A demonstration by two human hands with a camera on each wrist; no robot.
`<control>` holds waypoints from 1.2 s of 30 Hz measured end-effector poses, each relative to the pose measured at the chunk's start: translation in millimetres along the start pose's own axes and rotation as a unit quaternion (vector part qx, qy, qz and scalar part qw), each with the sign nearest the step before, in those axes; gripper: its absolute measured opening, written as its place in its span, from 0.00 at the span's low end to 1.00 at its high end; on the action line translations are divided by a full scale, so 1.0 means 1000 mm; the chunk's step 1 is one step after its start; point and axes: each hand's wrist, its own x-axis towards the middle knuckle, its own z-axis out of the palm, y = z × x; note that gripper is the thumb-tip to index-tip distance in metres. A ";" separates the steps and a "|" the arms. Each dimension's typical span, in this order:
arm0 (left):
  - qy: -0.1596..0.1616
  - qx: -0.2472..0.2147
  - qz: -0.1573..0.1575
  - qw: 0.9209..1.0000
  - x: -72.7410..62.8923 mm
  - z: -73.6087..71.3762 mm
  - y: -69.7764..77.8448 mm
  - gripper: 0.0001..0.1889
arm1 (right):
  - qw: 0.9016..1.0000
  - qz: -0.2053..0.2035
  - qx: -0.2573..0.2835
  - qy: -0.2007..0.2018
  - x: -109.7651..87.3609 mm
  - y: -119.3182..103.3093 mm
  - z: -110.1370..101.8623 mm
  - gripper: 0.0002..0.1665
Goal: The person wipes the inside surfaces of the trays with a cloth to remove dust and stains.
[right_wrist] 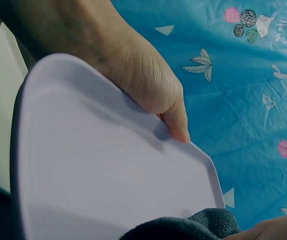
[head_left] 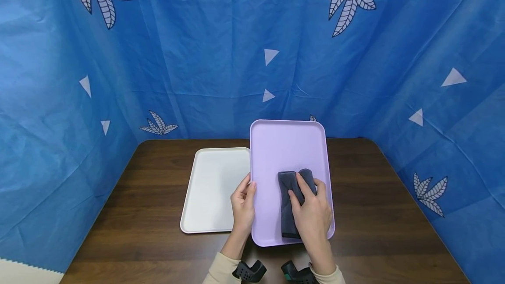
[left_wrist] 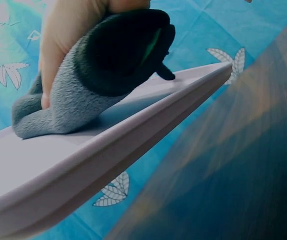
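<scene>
A light purple tray [head_left: 276, 148] is held up off the table, tilted so its inner face shows in the head view. Along its left edge my left hand [head_left: 243, 207] grips the rim, thumb on the inner side. My right hand [head_left: 313, 214] holds a dark grey cloth [head_left: 289, 214] against the tray's lower right part, fingers bent over the bunched fabric. In the left wrist view the cloth [left_wrist: 78, 100] touches the tray surface. The left thumb hooks over the rim of the tray [right_wrist: 108, 165] in the right wrist view.
A white tray [head_left: 217, 187] lies flat on the brown wooden table [head_left: 146, 214], left of the purple one and partly behind it. Blue patterned fabric [head_left: 213, 56] hangs around the table's back and sides. A dark device sits at each wrist.
</scene>
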 end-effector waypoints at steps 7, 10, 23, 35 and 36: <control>-0.004 -0.009 -0.004 1.000 0.000 -0.001 0.000 0.19 | 1.000 -0.025 0.002 -0.013 -0.003 -0.013 0.004 0.31; -0.003 -0.004 -0.005 1.000 0.001 -0.001 0.000 0.19 | 0.999 -0.047 0.006 -0.007 -0.004 -0.019 0.006 0.32; -0.017 -0.012 0.019 1.000 -0.001 -0.001 -0.002 0.19 | 0.994 -0.105 0.018 -0.007 -0.012 -0.042 0.012 0.32; -0.021 -0.031 0.012 0.999 -0.002 0.000 0.000 0.20 | 0.994 -0.106 0.024 -0.006 -0.014 -0.040 0.013 0.32; -0.020 -0.029 0.012 0.999 -0.002 0.000 0.000 0.20 | 0.994 -0.105 0.024 -0.005 -0.014 -0.040 0.014 0.32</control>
